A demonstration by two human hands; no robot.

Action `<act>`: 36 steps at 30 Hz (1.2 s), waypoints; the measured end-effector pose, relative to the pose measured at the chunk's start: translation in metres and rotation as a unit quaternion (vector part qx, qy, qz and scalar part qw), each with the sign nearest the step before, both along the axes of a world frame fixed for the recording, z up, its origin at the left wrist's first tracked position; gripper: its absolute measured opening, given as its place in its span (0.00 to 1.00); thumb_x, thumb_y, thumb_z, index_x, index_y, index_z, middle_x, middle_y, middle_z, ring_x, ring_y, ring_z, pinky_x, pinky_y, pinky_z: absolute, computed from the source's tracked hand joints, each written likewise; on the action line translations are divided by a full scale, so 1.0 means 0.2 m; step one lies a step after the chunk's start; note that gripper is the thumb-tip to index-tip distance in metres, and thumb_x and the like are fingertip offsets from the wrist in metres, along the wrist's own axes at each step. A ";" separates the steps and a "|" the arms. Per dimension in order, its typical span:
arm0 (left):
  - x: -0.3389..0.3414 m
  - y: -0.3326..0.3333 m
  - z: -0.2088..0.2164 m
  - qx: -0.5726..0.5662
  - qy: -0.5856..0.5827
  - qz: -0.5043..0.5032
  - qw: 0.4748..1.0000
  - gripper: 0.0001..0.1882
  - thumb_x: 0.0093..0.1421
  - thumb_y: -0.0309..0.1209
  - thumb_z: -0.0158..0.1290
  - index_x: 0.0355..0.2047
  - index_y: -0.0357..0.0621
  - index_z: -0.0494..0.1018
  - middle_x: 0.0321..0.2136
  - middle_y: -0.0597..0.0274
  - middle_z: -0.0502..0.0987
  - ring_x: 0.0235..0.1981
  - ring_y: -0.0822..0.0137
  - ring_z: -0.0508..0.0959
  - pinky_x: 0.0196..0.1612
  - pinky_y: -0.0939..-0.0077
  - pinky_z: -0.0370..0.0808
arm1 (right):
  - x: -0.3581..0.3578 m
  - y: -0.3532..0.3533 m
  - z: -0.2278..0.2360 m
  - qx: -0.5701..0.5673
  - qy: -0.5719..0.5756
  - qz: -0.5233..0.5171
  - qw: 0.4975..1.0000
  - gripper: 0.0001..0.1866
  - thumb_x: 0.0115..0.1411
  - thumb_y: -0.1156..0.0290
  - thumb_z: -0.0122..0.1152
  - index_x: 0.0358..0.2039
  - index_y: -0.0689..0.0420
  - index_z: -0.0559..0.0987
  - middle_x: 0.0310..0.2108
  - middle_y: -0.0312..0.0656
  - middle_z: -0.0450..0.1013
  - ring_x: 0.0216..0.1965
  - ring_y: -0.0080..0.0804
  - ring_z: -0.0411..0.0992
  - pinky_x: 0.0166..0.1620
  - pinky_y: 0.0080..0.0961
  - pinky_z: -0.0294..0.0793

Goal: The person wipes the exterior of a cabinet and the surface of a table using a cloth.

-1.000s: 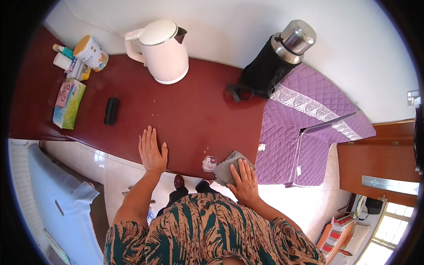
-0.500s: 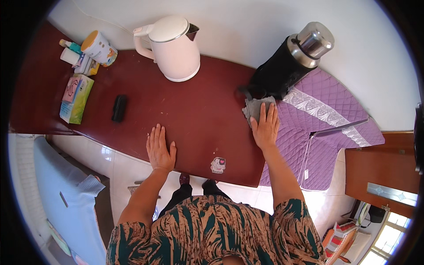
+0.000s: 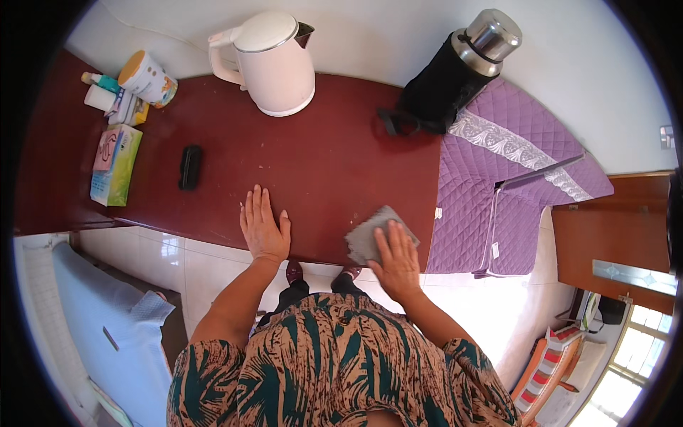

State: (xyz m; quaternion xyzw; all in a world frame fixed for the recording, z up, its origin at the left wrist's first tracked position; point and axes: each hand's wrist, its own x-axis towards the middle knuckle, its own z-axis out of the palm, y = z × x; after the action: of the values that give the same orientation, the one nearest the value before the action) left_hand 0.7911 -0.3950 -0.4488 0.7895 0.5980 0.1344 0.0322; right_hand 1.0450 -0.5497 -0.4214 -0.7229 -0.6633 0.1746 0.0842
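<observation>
My left hand [image 3: 263, 226] lies flat and open on the dark red tabletop [image 3: 213, 135], near its front edge, with nothing in it. On the right, my right hand [image 3: 397, 263] holds a grey cloth [image 3: 366, 236] pressed under its fingers against the wood by the front right corner. The cloth spreads out beyond the fingertips and to their left; part of it is hidden under the hand. A cartoon sticker that showed here earlier is out of sight where the cloth lies.
Along the back stand a pale pink electric kettle [image 3: 276, 75] and a black-sleeved steel flask [image 3: 448, 82], its strap on the table. A black case [image 3: 190, 167], a tissue pack [image 3: 117, 167] and a canister [image 3: 151, 80] sit to the left. A purple quilted cover [image 3: 498, 206] adjoins the right edge.
My right hand has drawn the grey cloth from beside the flask toward me and leftward to the front edge. My left hand stays flat on the table. The view has shifted slightly.
</observation>
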 end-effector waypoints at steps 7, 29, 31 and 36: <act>0.00 0.00 -0.03 -0.023 -0.002 0.004 1.000 0.32 0.64 0.42 0.43 0.64 0.39 0.55 0.67 0.54 0.53 0.69 0.53 0.49 0.69 0.53 0.45 | -0.07 -0.06 -0.09 0.070 -0.061 -0.196 0.976 0.37 0.62 0.57 0.53 0.68 0.53 0.54 0.70 0.54 0.43 0.71 0.54 0.40 0.67 0.52 0.42; -1.06 0.03 0.00 -0.068 -0.037 -0.081 0.994 0.30 0.58 0.27 0.51 0.62 0.37 0.61 0.65 0.55 0.58 0.66 0.54 0.58 0.66 0.58 0.56 | -0.32 0.01 -0.15 0.075 -0.154 -0.209 0.963 0.35 0.62 0.54 0.53 0.67 0.52 0.57 0.69 0.49 0.49 0.70 0.48 0.46 0.66 0.50 0.50; -1.06 0.05 -0.01 -0.069 -0.020 -0.073 0.995 0.31 0.57 0.28 0.51 0.62 0.38 0.60 0.66 0.55 0.57 0.66 0.55 0.58 0.66 0.59 0.56 | -0.26 0.00 -0.18 0.087 -0.140 -0.317 0.934 0.35 0.63 0.53 0.52 0.67 0.52 0.57 0.69 0.52 0.48 0.70 0.50 0.45 0.66 0.51 0.47; -1.08 0.06 0.01 -0.106 -0.005 -0.094 0.990 0.32 0.58 0.26 0.48 0.64 0.38 0.57 0.67 0.56 0.55 0.67 0.56 0.56 0.66 0.61 0.56 | -0.57 0.22 -0.26 0.108 -0.161 -0.295 0.936 0.38 0.62 0.50 0.54 0.67 0.53 0.57 0.69 0.54 0.46 0.70 0.52 0.43 0.67 0.50 0.46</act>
State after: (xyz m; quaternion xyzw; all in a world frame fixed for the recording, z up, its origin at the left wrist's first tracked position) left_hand 0.5758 -0.3830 -0.4464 0.8339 0.5315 0.0702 0.1311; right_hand 0.9308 -0.5058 -0.4736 -0.8911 -0.4396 -0.0496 0.1015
